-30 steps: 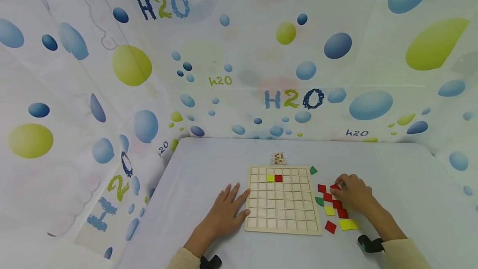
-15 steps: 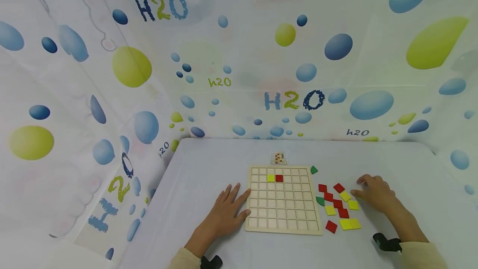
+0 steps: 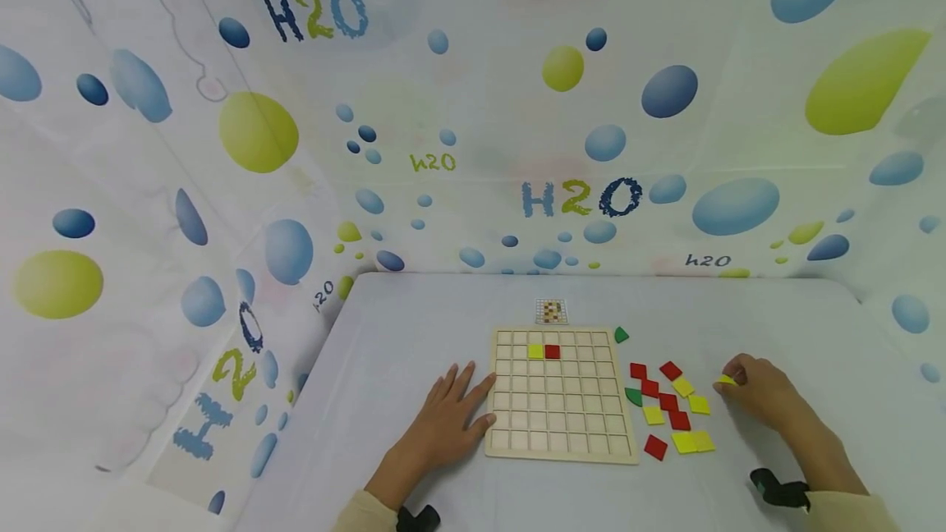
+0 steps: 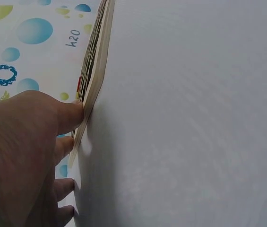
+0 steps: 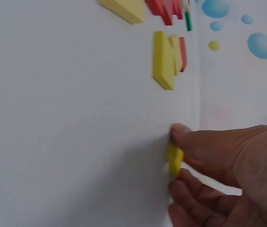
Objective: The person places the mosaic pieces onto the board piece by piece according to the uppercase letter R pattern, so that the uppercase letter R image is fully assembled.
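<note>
A yellow tile [image 3: 725,380] is pinched between the thumb and fingers of my right hand [image 3: 764,392], to the right of the loose tiles; the right wrist view shows the same yellow tile [image 5: 175,158] on edge in the fingers. My left hand [image 3: 447,425] lies flat with fingers spread, its thumb and a fingertip touching the left edge of the wooden grid board [image 3: 547,401]. In the left wrist view the thumb meets the board's side [image 4: 100,61]. One yellow tile [image 3: 535,351] and one red tile [image 3: 552,351] sit side by side in the board's second row.
Several red tiles [image 3: 679,420] and yellow tiles [image 3: 698,405] lie right of the board, with green pieces [image 3: 622,335] close to its right edge. A small patterned card [image 3: 551,311] lies behind the board. A printed curtain [image 3: 473,105] hangs behind the white table [image 3: 414,318].
My right hand has moved right, away from the red tiles, and now pinches a yellow tile. Several yellow tiles it covered are visible. My left hand has stayed at the board.
</note>
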Motion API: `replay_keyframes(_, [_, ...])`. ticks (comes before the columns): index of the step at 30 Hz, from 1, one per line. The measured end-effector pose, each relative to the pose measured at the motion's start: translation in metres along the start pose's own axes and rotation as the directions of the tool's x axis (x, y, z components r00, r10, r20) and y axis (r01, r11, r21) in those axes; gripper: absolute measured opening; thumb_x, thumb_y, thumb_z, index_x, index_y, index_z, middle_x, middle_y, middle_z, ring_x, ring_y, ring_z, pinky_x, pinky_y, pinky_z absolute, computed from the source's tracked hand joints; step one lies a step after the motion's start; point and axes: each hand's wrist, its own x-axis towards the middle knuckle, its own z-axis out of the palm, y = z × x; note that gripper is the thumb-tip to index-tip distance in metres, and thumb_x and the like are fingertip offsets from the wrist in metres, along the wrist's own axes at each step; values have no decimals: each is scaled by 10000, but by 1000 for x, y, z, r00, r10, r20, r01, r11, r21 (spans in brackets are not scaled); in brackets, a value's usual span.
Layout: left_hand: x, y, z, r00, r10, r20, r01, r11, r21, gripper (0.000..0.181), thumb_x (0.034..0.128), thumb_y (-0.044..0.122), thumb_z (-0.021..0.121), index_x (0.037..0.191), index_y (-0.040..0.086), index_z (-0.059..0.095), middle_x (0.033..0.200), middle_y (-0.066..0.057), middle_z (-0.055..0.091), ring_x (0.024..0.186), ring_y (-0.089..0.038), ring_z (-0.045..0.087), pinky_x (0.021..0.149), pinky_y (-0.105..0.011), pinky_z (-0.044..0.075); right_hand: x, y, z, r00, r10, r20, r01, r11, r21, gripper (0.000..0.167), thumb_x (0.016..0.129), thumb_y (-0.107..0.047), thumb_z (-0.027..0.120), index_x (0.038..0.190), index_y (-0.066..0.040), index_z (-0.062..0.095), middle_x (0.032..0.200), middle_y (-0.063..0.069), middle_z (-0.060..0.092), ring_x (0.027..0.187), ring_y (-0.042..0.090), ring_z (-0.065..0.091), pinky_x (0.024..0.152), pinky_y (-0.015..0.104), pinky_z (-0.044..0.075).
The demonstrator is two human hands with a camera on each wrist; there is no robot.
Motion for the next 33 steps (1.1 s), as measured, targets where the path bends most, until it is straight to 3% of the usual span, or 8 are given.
replay_keyframes(5, [0, -1, 0, 1000, 4, -1, -4, 1000, 4, 631, 1087, 523, 477, 1656, 271, 374, 1740, -148, 259, 1613, -440, 172, 1271, -640, 211, 0, -3, 8, 996, -70, -53, 71, 997, 15, 358, 957, -104, 739, 1207, 110, 598, 1111, 345, 584, 984, 441, 573, 888, 580, 599])
replay_keyframes(14, [0, 0, 2, 1000, 0, 1, 0, 1000, 14, 628, 1086, 524, 476, 1656, 281, 374, 1742, -135, 261, 1615, -430, 178, 1277, -625, 212, 6, -5, 12, 993, -76, -87, 77, 997, 0, 321, 974, -35, 697, 1208, 143, 569, 1080, 336, 562, 948, 415, 540, 900, 595, 573])
replay_keyframes(20, [-1, 1, -1, 1000, 1, 1, -1, 1000, 18, 632, 1082, 531, 481, 1654, 283, 378, 1740, -135, 267, 1613, -427, 189, 1272, -629, 223, 23, -22, 21, 992, -76, -98, 78, 997, 20, 308, 1002, -43, 664, 1239, 121, 554, 1145, 364, 539, 988, 438, 540, 960, 628, 554])
replay_keyframes(24, [0, 1, 0, 1000, 0, 10, 0, 1000, 20, 631, 1086, 532, 474, 1658, 286, 369, 1745, -132, 255, 1617, -426, 173, 1278, -622, 212, 32, -44, 27, 995, -65, -79, 69, 997, 45, 345, 1023, -75, 649, 1289, 116, 543, 1204, 366, 521, 1022, 439, 548, 978, 612, 560])
replay_keyframes(28, [0, 0, 1, 1000, -4, 16, 4, 1000, 29, 633, 1086, 534, 471, 1660, 291, 362, 1746, -132, 250, 1618, -426, 168, 1281, -619, 207, 35, -82, 38, 993, -68, -98, 75, 994, 75, 376, 1034, -104, 641, 1343, 86, 542, 1289, 349, 501, 1086, 438, 544, 1007, 606, 550])
replay_keyframes(33, [-1, -1, 0, 1000, -12, 23, 11, 1000, 28, 638, 1085, 545, 467, 1663, 300, 353, 1752, -124, 237, 1622, -419, 152, 1285, -616, 195, 42, -128, 60, 974, -211, -84, 219, 971, 99, 321, 1024, -116, 679, 1292, 46, 608, 1229, 269, 562, 1075, 377, 589, 965, 569, 546])
